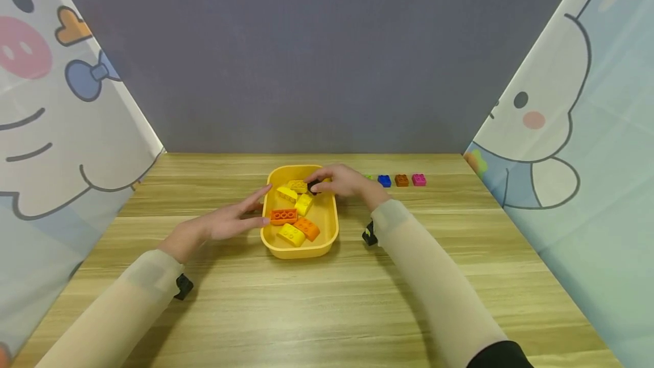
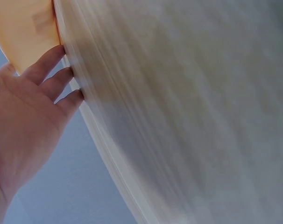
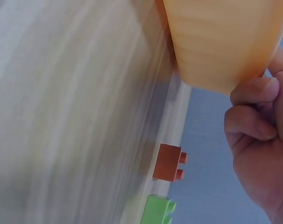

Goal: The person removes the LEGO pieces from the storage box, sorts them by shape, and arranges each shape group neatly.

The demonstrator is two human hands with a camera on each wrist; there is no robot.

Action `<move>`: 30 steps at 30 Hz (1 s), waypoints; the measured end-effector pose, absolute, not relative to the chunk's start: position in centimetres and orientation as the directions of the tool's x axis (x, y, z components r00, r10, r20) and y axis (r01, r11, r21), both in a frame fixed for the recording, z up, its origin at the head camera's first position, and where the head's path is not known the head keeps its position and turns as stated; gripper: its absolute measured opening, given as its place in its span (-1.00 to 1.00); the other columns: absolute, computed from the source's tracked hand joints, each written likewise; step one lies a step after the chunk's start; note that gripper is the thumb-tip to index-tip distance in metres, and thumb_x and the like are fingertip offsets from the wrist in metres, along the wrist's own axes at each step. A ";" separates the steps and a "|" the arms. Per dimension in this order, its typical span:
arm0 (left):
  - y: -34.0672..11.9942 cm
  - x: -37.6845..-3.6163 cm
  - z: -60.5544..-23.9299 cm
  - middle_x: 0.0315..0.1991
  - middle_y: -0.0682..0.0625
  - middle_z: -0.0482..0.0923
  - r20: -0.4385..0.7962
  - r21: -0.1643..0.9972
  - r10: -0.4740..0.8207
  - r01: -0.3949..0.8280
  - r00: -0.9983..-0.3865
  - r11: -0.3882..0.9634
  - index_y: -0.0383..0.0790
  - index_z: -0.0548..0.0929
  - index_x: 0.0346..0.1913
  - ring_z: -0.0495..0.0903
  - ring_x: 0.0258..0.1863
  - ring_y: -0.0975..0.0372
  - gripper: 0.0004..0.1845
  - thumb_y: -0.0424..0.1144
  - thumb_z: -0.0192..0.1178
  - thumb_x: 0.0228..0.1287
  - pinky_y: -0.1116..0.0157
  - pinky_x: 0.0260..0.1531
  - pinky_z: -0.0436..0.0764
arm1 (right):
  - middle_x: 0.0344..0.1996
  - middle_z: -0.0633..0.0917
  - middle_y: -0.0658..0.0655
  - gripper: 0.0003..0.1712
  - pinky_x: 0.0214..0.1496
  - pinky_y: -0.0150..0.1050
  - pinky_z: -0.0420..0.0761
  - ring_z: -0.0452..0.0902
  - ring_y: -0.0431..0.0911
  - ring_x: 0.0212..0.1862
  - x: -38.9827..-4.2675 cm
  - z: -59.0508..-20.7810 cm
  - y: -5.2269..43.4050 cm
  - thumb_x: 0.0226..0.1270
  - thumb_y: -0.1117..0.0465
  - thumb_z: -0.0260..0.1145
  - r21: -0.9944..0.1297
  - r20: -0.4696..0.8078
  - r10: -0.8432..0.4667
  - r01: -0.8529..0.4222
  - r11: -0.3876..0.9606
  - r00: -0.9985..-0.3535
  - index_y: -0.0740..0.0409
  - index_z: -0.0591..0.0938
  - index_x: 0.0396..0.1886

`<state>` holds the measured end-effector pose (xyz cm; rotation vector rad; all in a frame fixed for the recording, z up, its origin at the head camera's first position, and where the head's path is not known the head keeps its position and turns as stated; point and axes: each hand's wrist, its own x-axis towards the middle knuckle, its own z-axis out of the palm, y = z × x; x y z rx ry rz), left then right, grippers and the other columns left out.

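Observation:
A yellow plastic bin (image 1: 298, 253) stands on the table with several yellow and orange toy building bricks inside, among them an orange brick (image 1: 307, 229) and a yellow brick (image 1: 291, 235). My left hand (image 1: 232, 221) rests along the bin's left side, fingers spread and thumb near the rim. In the left wrist view its fingers are nearly straight. Over the far right corner of the bin, my right hand (image 1: 343, 180) pinches a dark brick (image 1: 313, 187) between thumb and fingers. The right wrist view hides that brick behind the bin wall (image 3: 221, 42); the other fingers are curled outside.
Right of the bin, small bricks stand in a row: a green brick (image 1: 368, 176) partly behind my right hand, a blue brick (image 1: 384, 180), a brown brick (image 1: 401, 180) and a pink brick (image 1: 419, 179). A grey panel (image 1: 317, 61) closes off the table's back.

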<state>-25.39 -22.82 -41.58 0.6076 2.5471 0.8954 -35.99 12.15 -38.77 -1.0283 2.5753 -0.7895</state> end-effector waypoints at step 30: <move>-22.5 -25.4 -41.2 0.70 -0.41 0.21 -0.206 0.652 0.504 0.267 -0.839 0.710 0.42 -0.28 0.81 0.23 0.68 -0.34 -0.03 0.36 0.09 0.63 -0.48 0.59 0.18 | 0.00 0.62 0.18 -0.34 0.10 0.19 0.71 0.57 -0.03 -0.20 -32.0 -38.4 18.4 0.44 0.13 0.60 -0.883 0.051 -0.568 -0.303 0.358 -0.821 -0.12 0.66 0.50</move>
